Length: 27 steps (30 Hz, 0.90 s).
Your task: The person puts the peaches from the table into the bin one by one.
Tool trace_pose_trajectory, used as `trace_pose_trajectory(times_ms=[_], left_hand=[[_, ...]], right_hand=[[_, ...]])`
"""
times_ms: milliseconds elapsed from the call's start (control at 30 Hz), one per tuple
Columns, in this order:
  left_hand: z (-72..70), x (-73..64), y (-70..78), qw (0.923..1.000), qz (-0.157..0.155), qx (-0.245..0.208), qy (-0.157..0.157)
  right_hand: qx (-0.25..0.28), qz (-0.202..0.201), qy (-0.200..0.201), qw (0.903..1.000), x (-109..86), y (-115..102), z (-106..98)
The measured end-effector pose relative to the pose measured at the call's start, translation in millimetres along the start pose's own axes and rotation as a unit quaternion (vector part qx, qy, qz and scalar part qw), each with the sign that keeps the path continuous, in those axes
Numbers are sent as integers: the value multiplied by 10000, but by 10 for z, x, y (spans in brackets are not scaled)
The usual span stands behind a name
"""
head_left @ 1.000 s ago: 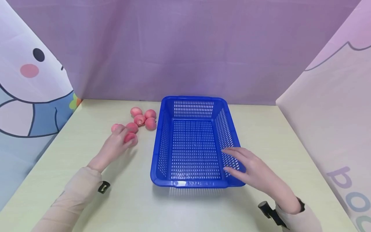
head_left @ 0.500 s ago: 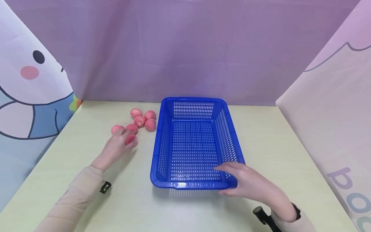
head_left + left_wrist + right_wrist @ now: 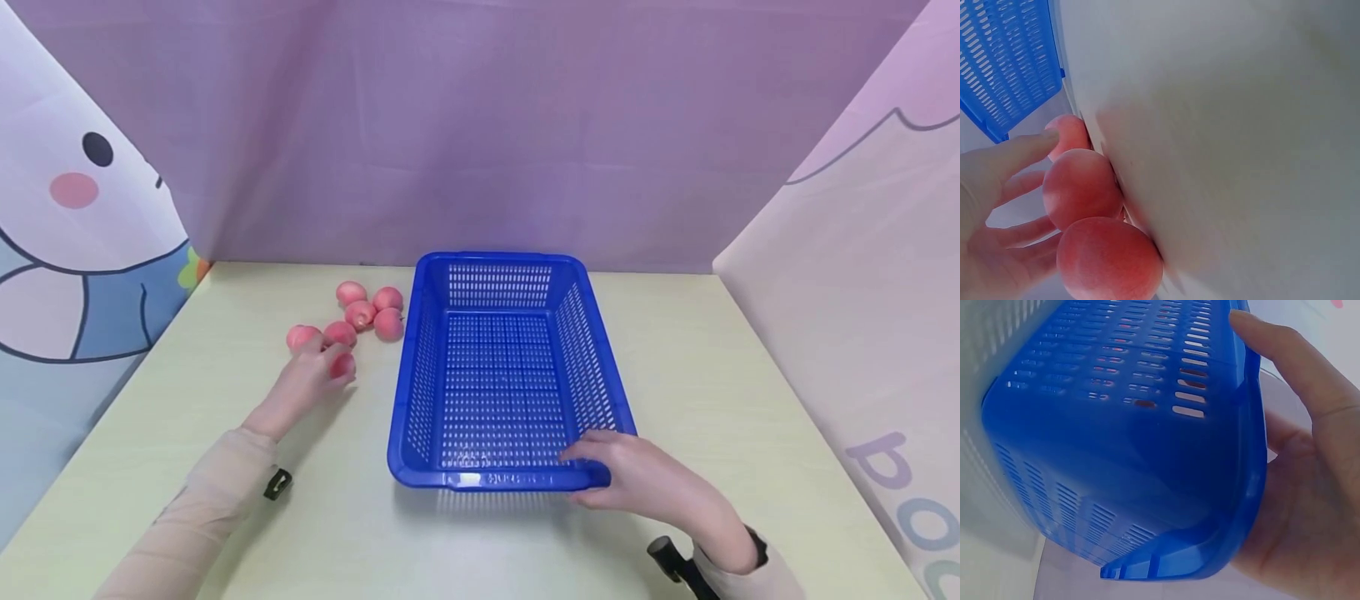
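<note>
In the head view my left hand [image 3: 298, 385] is at the left of the table, thumb and fingers around a pinkish-red peach [image 3: 344, 367]. The left wrist view shows its thumb and fingers close about a peach [image 3: 1080, 187], with another peach [image 3: 1110, 261] beside it. How firmly they press is hard to tell. A blue perforated plastic basket [image 3: 467, 478] stands in the middle with nothing inside. My right hand [image 3: 651, 480] grips its near right corner. In the right wrist view the thumb lies along the basket's rim [image 3: 1254, 440], and other fingers are partly hidden behind the wall.
Several more peaches lie left of the basket, including a far peach [image 3: 351, 292] and one peach [image 3: 388, 325] close to the basket's left side. A purple cloth [image 3: 495, 142] hangs behind the pale table [image 3: 675, 350], with printed cloths on both sides.
My right hand has come down toward me from above the basket's right side and taken hold of the near right corner. My left hand and its peach have shifted slightly right.
</note>
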<state>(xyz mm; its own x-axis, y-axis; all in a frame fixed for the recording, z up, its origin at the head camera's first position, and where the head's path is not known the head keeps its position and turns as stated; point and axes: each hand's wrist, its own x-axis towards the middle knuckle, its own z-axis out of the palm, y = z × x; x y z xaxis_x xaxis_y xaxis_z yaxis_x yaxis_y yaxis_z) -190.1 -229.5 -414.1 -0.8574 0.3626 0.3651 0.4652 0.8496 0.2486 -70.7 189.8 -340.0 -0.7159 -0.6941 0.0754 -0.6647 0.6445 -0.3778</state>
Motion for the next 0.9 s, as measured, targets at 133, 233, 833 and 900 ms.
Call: trace_pose_trajectory(times_ms=[133, 233, 833, 900], left_hand=[[0, 1, -6, 9999, -78, 19, -134], [1, 6, -9, 9999, -12, 36, -148], [-79, 51, 54, 9988, 453, -118, 106], [-113, 75, 83, 9987, 475, -40, 153]], right_hand=[[89, 9, -127, 9999, 9, -2, -4], [95, 41, -177, 9998, 10, -6, -6], [198, -7, -463, 9987, 40, 2, -53], [198, 11, -481, 9986, 45, 0, -58]])
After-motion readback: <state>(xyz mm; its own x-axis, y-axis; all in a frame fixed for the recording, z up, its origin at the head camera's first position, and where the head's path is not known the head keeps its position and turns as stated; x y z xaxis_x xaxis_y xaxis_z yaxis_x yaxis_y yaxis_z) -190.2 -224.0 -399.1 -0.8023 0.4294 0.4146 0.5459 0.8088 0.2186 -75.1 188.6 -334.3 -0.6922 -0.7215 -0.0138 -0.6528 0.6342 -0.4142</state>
